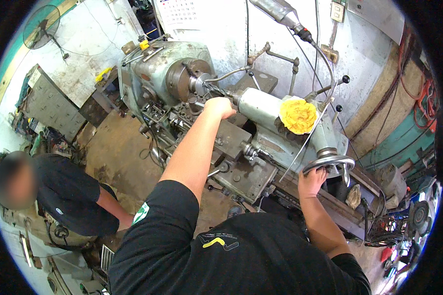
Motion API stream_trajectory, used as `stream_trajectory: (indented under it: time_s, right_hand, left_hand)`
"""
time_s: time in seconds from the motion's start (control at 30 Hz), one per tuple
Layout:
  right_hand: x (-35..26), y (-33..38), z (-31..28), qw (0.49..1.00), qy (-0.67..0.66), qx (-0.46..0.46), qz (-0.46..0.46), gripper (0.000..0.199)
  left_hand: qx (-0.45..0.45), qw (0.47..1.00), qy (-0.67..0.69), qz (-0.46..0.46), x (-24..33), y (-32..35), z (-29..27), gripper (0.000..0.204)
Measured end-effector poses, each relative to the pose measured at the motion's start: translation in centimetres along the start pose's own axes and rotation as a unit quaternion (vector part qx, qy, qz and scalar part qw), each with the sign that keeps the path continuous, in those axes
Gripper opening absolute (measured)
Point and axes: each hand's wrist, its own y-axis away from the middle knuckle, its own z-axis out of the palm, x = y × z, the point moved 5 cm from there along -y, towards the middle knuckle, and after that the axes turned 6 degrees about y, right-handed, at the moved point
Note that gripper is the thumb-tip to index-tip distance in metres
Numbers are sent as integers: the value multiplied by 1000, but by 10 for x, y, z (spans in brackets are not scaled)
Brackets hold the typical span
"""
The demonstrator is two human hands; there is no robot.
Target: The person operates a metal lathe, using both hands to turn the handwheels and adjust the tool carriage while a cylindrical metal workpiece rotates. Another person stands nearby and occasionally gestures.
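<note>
Two hands: I work both at one lathe, and I place everything by its tailstock (268, 115), the pale grey-green casting in the middle of the machine.
Right hand (311, 181): nearest to me, below and right of the tailstock, fingers curled round the lower rim of the handwheel; I have it gripped, not just resting.
Handwheel (330, 162): bare metal ring at the tailstock's rear end. I judge it rigid, heavy to start turning, and likely slick with oil, so I take it on the rim, or on the crank knob if I want more leverage.
Yellow rag (299, 116): bunched on top of the tailstock, just above the handwheel; soft and light, loose enough to slide off.
Left hand (220, 107): arm stretched out past the tailstock's front end, fist closed over something at the quill. What it holds is hidden under the knuckles, so I cannot tell.
Chuck (182, 78): farther on, well left of the tailstock, round dark steel on the headstock, with a short workpiece stub showing. I judge it stiff and unforgiving, sharp-edged near the jaws; I keep my fingers off it.
Other person (69, 194): dark shirt, far left of the tailstock, standing apart from the machine, hands not on it.
</note>
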Motion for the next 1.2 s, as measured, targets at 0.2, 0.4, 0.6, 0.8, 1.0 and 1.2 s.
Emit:
stream_trajectory:
  time_s: [0.2,0.4,0.6,0.8,1.0,1.2]
  right_hand:
    - [19,5,11,995,31,-72,-57,42]
    - [25,5,16,993,40,-63,-87,30]
    - [48,4,37,974,-74,-212,46,33]
    - [32,2,12,987,-37,-67,-139,35]
    - [33,10,-40,979,-132,-85,-132,52]
    - [100,-2,-80,543,-671,-52,503,34]
  left_hand:
    - [46,998,-40,-5,-3,-10,6,42]
    - [68,997,-36,-7,-12,-19,11,44]
    - [43,998,-53,14,-12,-29,11,47]
    - [71,997,-3,11,-14,-25,7,45]
    - [110,994,25,-13,-14,-20,6,41]
    - [125,992,10,-4,-10,-17,4,37]
